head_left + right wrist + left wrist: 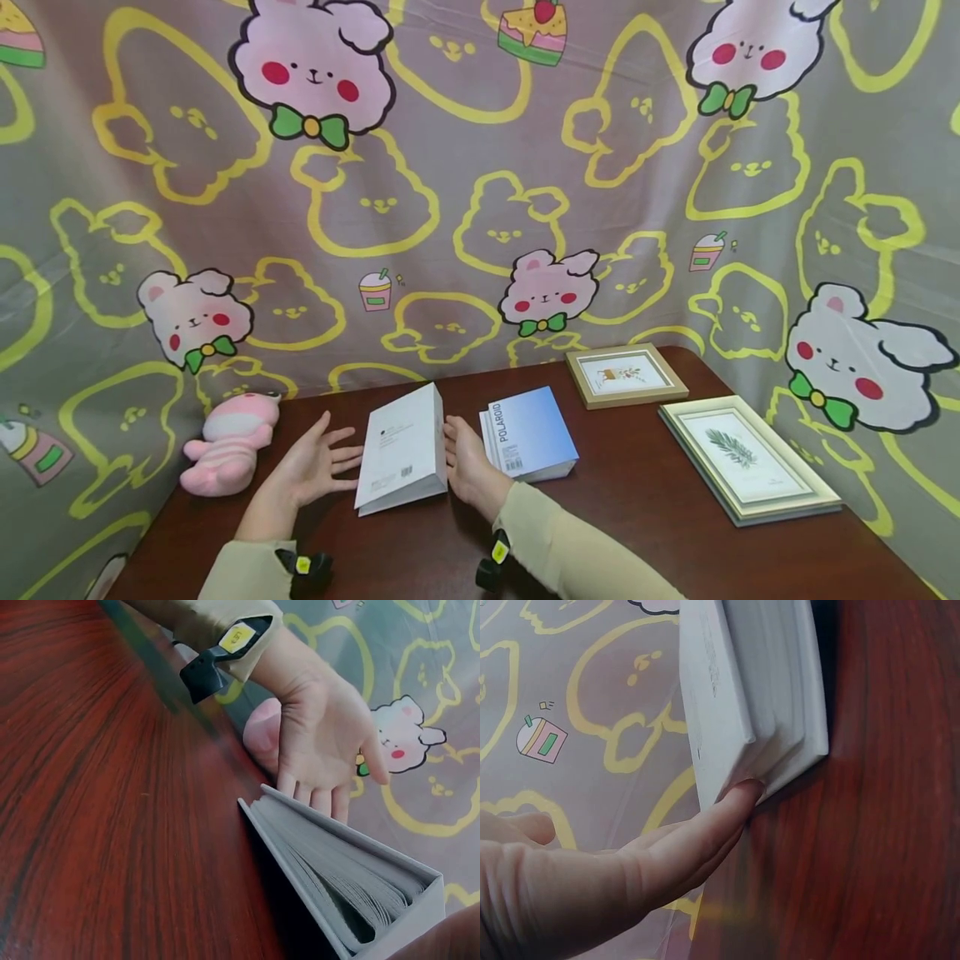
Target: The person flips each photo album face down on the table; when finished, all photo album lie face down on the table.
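Note:
A white photo album [401,454] lies on the table between the two hands, its barcode side up and its thick spine toward the right. Inner pages [337,877] show between its covers in the right wrist view. My left hand [315,462] is spread at the album's left side; in the left wrist view its fingertips [744,791] touch the edge by the covers. At the spine side, my right hand [474,467] has loosely bent fingers against the album. Just right of that hand lies a blue-and-white album [532,433] marked POLAROID.
A pink plush toy [232,446] lies at the table's left. Two picture frames lie on the right: a wooden one [637,394] at the back, and a cream one [716,475] with a leaf print nearer. A patterned curtain [465,125] encloses the dark red table [405,558].

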Action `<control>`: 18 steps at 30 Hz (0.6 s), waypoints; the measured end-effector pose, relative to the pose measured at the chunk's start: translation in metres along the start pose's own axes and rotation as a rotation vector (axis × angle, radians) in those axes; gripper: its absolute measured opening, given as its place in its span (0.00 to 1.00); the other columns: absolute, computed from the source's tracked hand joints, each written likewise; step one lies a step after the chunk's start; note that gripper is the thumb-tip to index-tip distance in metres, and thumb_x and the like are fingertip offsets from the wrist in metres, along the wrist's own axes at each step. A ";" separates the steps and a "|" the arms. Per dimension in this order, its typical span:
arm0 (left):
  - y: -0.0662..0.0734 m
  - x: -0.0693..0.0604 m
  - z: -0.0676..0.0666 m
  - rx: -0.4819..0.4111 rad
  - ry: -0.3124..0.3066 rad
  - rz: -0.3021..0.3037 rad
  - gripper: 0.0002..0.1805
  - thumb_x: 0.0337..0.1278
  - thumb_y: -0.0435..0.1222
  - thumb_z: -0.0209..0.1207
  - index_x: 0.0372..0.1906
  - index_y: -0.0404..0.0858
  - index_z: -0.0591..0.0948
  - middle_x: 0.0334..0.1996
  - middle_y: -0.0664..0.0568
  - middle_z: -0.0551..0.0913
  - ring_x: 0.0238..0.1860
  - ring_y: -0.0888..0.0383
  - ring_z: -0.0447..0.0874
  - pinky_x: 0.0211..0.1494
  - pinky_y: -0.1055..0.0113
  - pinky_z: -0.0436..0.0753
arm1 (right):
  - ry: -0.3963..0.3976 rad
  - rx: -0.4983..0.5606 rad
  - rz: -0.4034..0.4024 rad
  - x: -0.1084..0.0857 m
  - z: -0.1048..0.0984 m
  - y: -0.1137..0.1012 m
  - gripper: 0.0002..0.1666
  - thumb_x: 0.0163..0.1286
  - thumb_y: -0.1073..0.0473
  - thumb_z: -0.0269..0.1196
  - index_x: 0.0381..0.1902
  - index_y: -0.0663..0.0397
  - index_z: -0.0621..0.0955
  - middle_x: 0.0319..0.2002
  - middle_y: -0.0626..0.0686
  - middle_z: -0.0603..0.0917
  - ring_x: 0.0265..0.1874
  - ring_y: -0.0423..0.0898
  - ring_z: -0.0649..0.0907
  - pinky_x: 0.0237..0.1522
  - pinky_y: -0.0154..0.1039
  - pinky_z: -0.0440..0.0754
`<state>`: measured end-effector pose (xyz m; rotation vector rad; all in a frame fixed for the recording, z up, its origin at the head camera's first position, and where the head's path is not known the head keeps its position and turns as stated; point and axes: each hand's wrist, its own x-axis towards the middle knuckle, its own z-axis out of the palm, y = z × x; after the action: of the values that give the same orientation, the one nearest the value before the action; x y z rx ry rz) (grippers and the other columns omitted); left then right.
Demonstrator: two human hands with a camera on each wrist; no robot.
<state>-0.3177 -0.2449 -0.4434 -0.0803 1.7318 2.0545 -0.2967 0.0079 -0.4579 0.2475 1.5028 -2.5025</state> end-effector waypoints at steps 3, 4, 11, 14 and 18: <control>0.000 0.000 0.000 0.008 0.004 0.001 0.56 0.70 0.71 0.33 0.81 0.30 0.37 0.75 0.19 0.44 0.76 0.27 0.44 0.63 0.34 0.68 | 0.015 -0.002 -0.012 0.001 0.000 0.001 0.40 0.80 0.49 0.45 0.75 0.77 0.58 0.76 0.73 0.55 0.76 0.68 0.55 0.74 0.58 0.55; 0.000 0.000 0.000 0.009 0.010 0.002 0.56 0.70 0.71 0.33 0.81 0.30 0.38 0.75 0.20 0.45 0.76 0.27 0.45 0.63 0.35 0.68 | 0.019 -0.002 -0.014 0.002 0.000 0.001 0.40 0.80 0.49 0.45 0.75 0.78 0.58 0.76 0.73 0.55 0.76 0.68 0.54 0.74 0.58 0.54; -0.001 -0.001 0.000 0.044 0.030 0.008 0.58 0.69 0.73 0.33 0.81 0.30 0.40 0.75 0.20 0.48 0.75 0.28 0.48 0.62 0.38 0.70 | 0.034 0.004 -0.026 0.004 -0.001 0.003 0.39 0.79 0.49 0.46 0.73 0.79 0.60 0.76 0.73 0.57 0.76 0.67 0.55 0.74 0.58 0.54; -0.002 -0.002 0.000 0.058 0.036 0.011 0.58 0.68 0.73 0.33 0.81 0.30 0.40 0.74 0.20 0.49 0.75 0.28 0.50 0.61 0.40 0.71 | 0.043 -0.015 -0.031 0.005 0.000 0.002 0.39 0.79 0.50 0.45 0.74 0.77 0.60 0.75 0.72 0.59 0.76 0.67 0.56 0.74 0.58 0.54; -0.002 -0.002 -0.001 0.067 0.043 0.015 0.58 0.68 0.73 0.33 0.81 0.30 0.41 0.74 0.20 0.50 0.75 0.29 0.50 0.61 0.40 0.72 | 0.063 -0.040 -0.034 0.004 0.000 0.001 0.37 0.80 0.51 0.46 0.72 0.78 0.62 0.73 0.73 0.63 0.75 0.67 0.59 0.74 0.56 0.56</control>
<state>-0.3157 -0.2465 -0.4449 -0.0914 1.8300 2.0173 -0.3003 0.0070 -0.4597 0.2997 1.5922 -2.5105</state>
